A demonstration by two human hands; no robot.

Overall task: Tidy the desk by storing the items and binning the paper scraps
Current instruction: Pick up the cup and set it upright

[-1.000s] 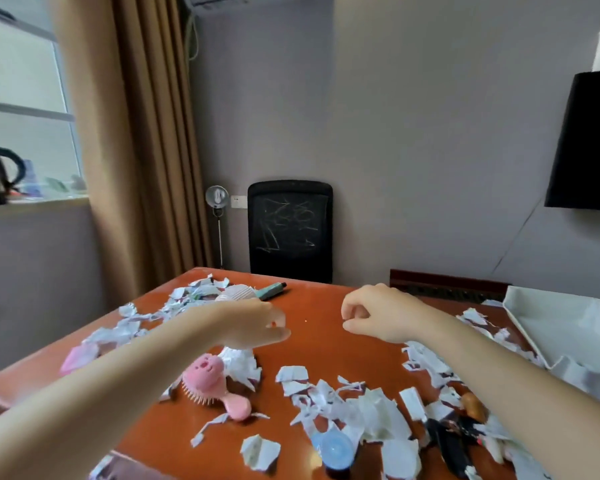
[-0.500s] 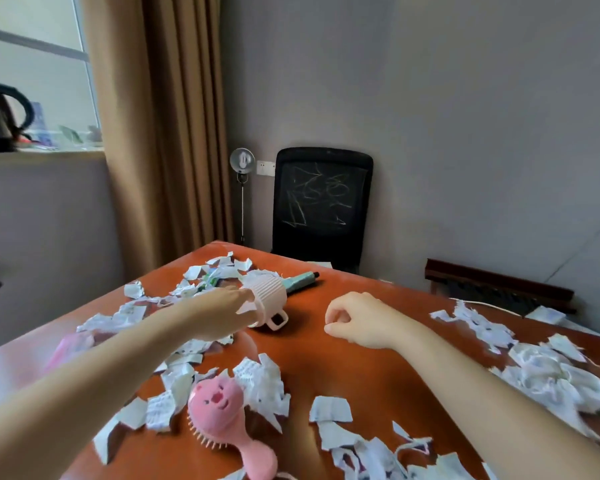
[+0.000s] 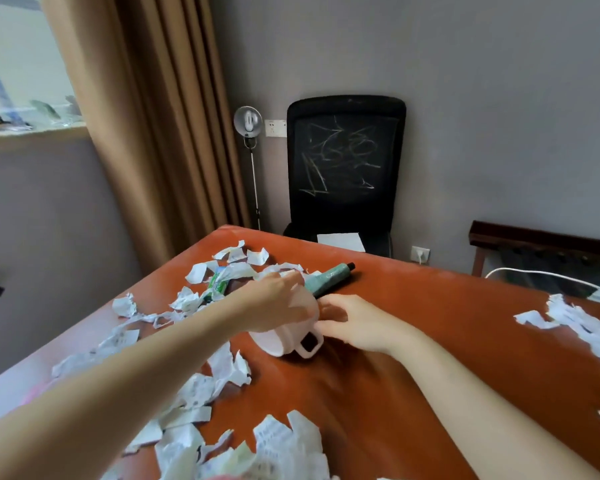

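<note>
Soft daylight comes from the window point(image 3: 18, 64) at upper left, blown out to near white. The desk point(image 3: 430, 341) carries a pale sheen along its left edge. Dim shadow sits under the cup point(image 3: 281, 341) and right hand point(image 3: 357, 323). Motion blur smears the left hand point(image 3: 278, 303) (its outline melts into the cup) and the near scraps point(image 3: 284, 445). The curtain point(image 3: 153, 116) bows at the frame's edge.

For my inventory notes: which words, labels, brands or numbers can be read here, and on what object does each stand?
None can be read.
Paper scraps: printed lines, too blurred.
Green tube: pale marks, too small.
Green packet: print blurred.
Chair back: scribbles only, no letters.
</note>
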